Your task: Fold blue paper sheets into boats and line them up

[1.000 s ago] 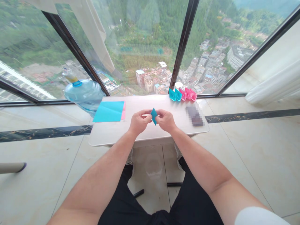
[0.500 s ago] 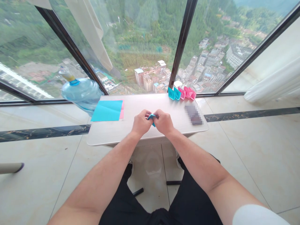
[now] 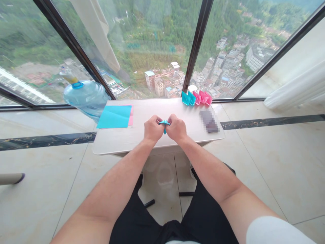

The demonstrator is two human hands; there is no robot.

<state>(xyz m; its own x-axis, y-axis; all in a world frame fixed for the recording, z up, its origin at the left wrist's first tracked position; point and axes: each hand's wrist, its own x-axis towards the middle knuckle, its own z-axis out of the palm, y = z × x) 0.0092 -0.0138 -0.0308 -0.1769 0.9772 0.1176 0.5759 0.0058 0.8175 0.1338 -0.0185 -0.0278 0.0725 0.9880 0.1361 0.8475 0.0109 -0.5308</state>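
Observation:
Between my two hands is a small piece of folded blue paper (image 3: 165,122), held above the near part of the white table. My left hand (image 3: 153,128) is closed on its left side, and my right hand (image 3: 176,127) grips the right side. The fingers hide most of the paper; a flattened top and a narrow tip pointing down show between the thumbs. At the table's back right stand folded paper boats, blue ones (image 3: 188,98) beside pink ones (image 3: 202,98). Flat blue paper (image 3: 114,117) lies over pink paper (image 3: 131,117) at the left.
The white table (image 3: 142,106) stands against tall windows. A pixelated dark flat object (image 3: 209,121) lies at its right side. A large clear blue water jug (image 3: 86,96) is behind the left edge. Below are tiled floor and my legs.
The folded blue paper has spread wider and flatter at its top between my hands. Both hands keep their grip. The whole view has shifted slightly.

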